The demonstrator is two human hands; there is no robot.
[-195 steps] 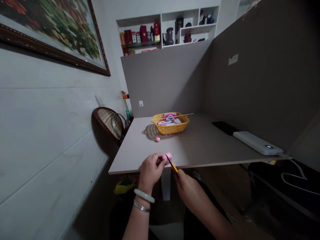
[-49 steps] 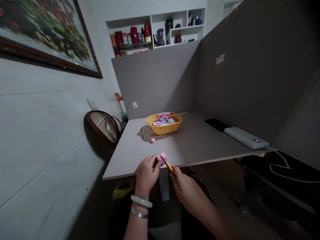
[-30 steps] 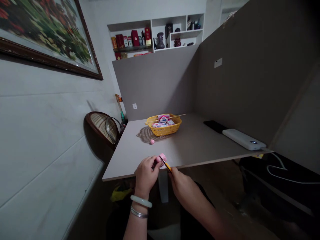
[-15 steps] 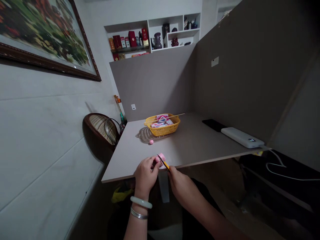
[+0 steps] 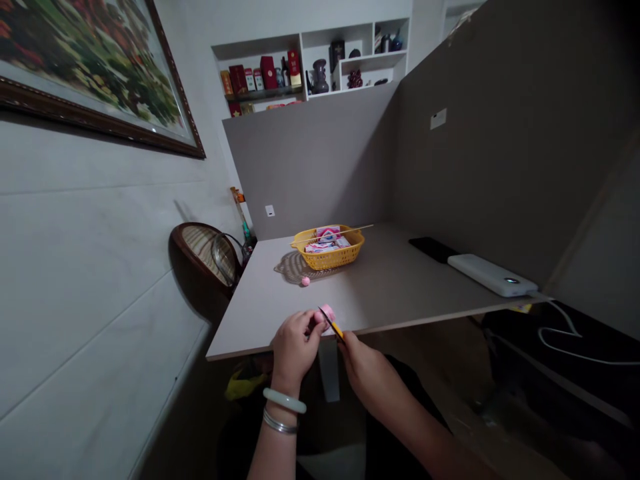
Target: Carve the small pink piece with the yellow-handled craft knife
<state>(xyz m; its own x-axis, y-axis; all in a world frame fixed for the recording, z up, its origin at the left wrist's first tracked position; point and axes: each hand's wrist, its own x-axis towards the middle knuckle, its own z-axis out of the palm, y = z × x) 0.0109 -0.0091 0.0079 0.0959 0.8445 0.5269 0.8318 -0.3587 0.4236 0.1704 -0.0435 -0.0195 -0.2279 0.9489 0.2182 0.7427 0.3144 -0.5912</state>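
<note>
My left hand (image 5: 296, 343) is closed at the near table edge, its thumb and fingers pinching a small pink lump (image 5: 319, 317) that looks like clay. Just beyond the fingertips is a larger pink piece (image 5: 328, 311); whether the two pieces are joined I cannot tell. My right hand (image 5: 364, 365) is wrapped round a slim knife (image 5: 337, 331) with a dark blade and a yellow part. Its blade lies across the pink material, close to the left thumb. A separate pink ball (image 5: 305, 281) rests farther in on the table.
On the grey table (image 5: 395, 293) stands a yellow basket (image 5: 334, 260) with printed packets inside and a thin stick (image 5: 357, 230) across its top. A dark flat object (image 5: 433, 249) and a white power bank (image 5: 493, 275) with a cable lie at right. Grey panels border the back and right.
The whole view has shifted slightly, so things appear a little farther right and higher. Both hands keep nearly the same grip and position at the pink material.
</note>
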